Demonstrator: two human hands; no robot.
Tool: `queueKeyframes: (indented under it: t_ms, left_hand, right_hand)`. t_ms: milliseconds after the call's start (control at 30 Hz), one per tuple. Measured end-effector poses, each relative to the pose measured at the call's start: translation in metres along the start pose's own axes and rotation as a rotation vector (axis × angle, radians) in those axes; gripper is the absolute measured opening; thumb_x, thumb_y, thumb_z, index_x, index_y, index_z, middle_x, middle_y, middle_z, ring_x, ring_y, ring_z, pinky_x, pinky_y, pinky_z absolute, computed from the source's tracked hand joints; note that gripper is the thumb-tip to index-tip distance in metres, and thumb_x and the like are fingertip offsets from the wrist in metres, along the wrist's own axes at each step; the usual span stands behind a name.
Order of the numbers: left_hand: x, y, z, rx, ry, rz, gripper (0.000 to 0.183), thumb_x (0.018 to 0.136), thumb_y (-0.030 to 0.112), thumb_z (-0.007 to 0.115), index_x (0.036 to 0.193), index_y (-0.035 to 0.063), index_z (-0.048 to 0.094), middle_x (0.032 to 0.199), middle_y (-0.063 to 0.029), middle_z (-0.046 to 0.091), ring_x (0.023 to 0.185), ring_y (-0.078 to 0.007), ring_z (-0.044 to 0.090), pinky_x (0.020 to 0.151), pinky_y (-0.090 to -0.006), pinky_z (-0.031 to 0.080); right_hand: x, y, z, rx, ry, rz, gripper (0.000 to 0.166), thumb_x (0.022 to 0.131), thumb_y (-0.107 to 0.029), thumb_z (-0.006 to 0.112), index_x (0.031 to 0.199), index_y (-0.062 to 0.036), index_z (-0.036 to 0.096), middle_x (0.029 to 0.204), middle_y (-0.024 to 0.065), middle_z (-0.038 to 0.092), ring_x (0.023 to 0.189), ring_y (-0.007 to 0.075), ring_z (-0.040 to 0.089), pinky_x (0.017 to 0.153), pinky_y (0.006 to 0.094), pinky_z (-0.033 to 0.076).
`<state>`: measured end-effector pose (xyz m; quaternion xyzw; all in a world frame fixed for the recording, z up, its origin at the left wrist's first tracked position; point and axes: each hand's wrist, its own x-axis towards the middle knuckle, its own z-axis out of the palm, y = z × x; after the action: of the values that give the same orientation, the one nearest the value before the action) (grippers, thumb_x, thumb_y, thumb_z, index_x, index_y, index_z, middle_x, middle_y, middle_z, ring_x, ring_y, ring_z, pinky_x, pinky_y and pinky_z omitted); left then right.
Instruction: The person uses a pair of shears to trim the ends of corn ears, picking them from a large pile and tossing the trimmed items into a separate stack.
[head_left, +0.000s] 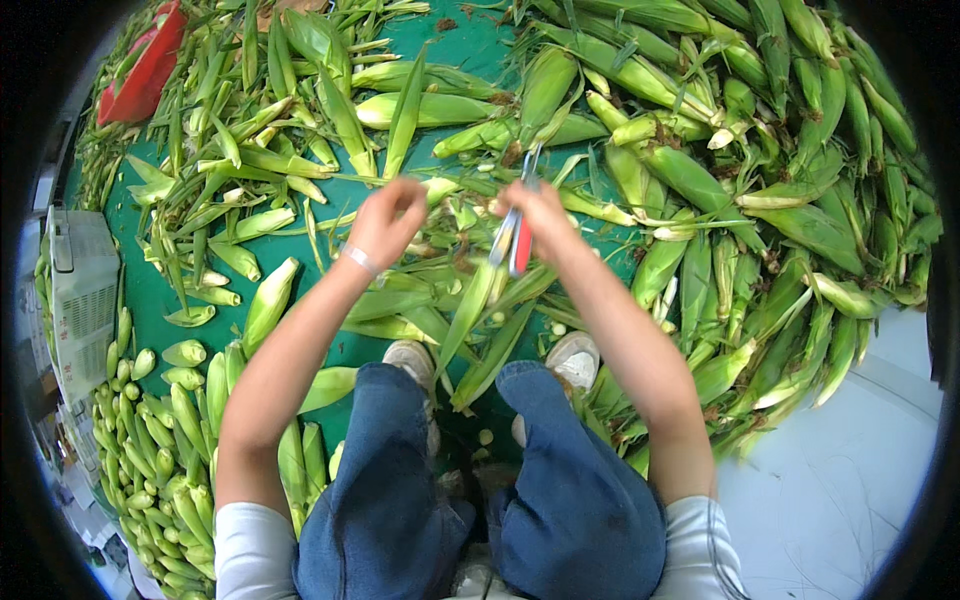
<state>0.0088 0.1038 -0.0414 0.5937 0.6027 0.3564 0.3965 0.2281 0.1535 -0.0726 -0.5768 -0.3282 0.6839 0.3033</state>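
Note:
My right hand (536, 214) is closed around a pair of shears with red and grey handles (522, 251). The metal blades point away from me, towards an ear of corn in green husk (546, 90). My left hand (390, 217) is a little to the left, its fingers curled towards the thumb. A pale corn stem end (439, 187) lies beside those fingertips, and I cannot tell whether they touch it. Below both hands, loose green husk leaves (469, 315) lie between my shoes; one is blurred.
Unhusked corn (795, 217) is heaped at the right. Trimmed ears (161, 465) are piled at the lower left, near a whitish plastic crate (84, 292). Husk scraps (225, 150) and a red plastic container (146, 71) are at the upper left, on a green floor covering (289, 247).

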Motion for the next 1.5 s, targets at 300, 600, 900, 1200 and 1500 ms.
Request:
queueKeyframes:
  t_ms: [300, 600, 900, 1200, 1500]
  left_hand:
    - [0.181, 0.032, 0.155, 0.609, -0.032, -0.148, 0.069, 0.074, 0.043, 0.064, 0.119, -0.0022, 0.038, 0.119, -0.0249, 0.046, 0.106, -0.0397, 0.05, 0.091, -0.0422, 0.043]
    - [0.179, 0.05, 0.113, 0.418, -0.132, -0.37, 0.079, 0.081, 0.055, 0.053, 0.119, -0.0133, 0.04, 0.118, -0.0298, 0.05, 0.1, -0.0399, 0.056, 0.089, -0.0414, 0.044]
    - [-0.051, -0.01, -0.054, -0.102, -0.169, -1.133, 0.058, 0.082, 0.063, 0.045, 0.094, 0.0068, 0.054, 0.062, -0.0041, 0.056, 0.035, -0.0092, 0.032, 0.032, -0.0253, 0.024]
    - [-0.161, 0.024, -0.077, 0.036, 0.018, -0.801, 0.054, 0.082, 0.049, 0.059, 0.101, -0.0021, 0.06, 0.068, -0.0001, 0.055, 0.055, -0.0061, 0.046, 0.047, -0.0202, 0.036]
    - [-0.163, 0.053, -0.109, 0.281, -0.245, -0.659, 0.066, 0.079, 0.05, 0.063, 0.102, -0.0108, 0.057, 0.053, 0.0002, 0.05, 0.045, -0.0056, 0.044, 0.041, -0.0217, 0.035]
  right_hand:
    - [-0.123, 0.041, -0.062, 0.167, 0.062, 0.104, 0.045, 0.073, -0.006, 0.065, 0.112, 0.0002, 0.043, 0.096, 0.007, 0.056, 0.086, 0.015, 0.054, 0.078, 0.0273, 0.043]
    - [-0.139, 0.068, -0.089, 0.241, 0.132, 0.101, 0.038, 0.074, -0.004, 0.063, 0.107, 0.0002, 0.046, 0.093, 0.0068, 0.056, 0.084, 0.015, 0.054, 0.077, 0.028, 0.044]
    - [-0.14, 0.067, -0.072, 0.107, -0.193, 0.159, 0.047, 0.076, -0.008, 0.061, 0.118, 0.0035, 0.042, 0.098, 0.0089, 0.058, 0.089, 0.018, 0.058, 0.076, 0.0275, 0.044]
    - [-0.129, 0.053, -0.021, -0.259, -0.535, 0.239, 0.033, 0.072, -0.013, 0.061, 0.101, -0.0021, 0.05, 0.088, 0.0056, 0.053, 0.076, 0.0127, 0.051, 0.066, 0.0252, 0.042]
    - [-0.138, 0.073, 0.02, -0.559, -0.496, 0.011, 0.038, 0.072, -0.01, 0.058, 0.106, -0.0002, 0.046, 0.092, 0.0056, 0.054, 0.077, 0.0138, 0.053, 0.068, 0.0278, 0.046]
